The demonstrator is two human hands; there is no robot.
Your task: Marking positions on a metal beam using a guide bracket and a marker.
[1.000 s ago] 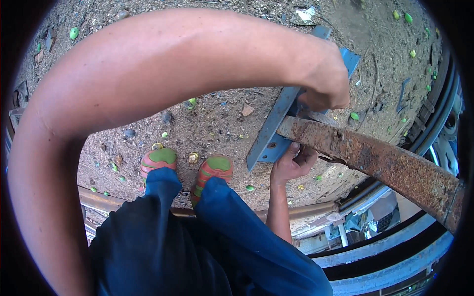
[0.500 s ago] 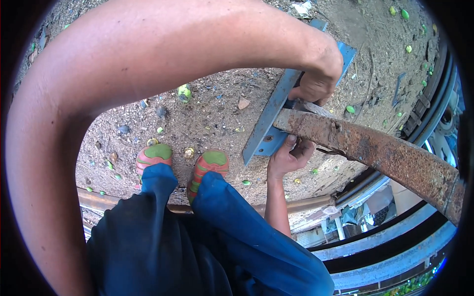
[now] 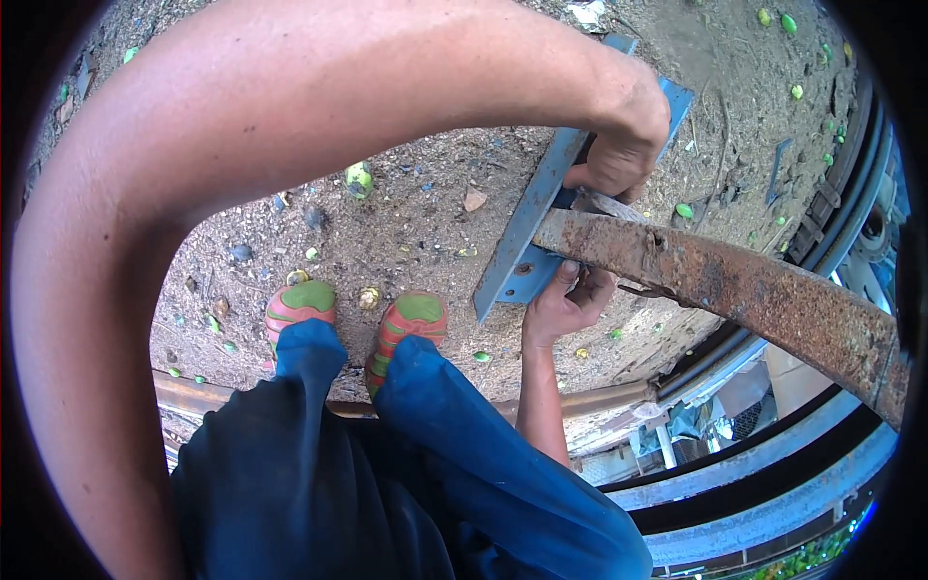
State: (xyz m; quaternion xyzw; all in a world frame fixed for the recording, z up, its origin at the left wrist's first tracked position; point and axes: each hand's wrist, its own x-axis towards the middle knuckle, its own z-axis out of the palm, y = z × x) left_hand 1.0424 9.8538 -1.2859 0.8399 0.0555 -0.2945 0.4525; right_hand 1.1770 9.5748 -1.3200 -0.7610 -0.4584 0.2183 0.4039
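Observation:
My left arm arches across the top of the view. My left hand is closed on the far side of a rusty flat bar, its fingertips hidden in a blue-painted steel beam. Just below its fingers a greyish, narrow piece lies along the bar. From below comes my right hand, thumb up against the beam's drilled plate beside the bar and fingers curled in under the bar. What either hand grips is hidden. The bar's near end meets the beam's upright flange.
Green fruits and small stones are scattered over the dirt ground. My shoes stand left of the beam. Metal rails and pipes line the right and lower right. A thin metal angle piece lies at the far right.
The view shifts very slightly. Both hands keep the same hold beside the rusty bar, and the beam stays in place.

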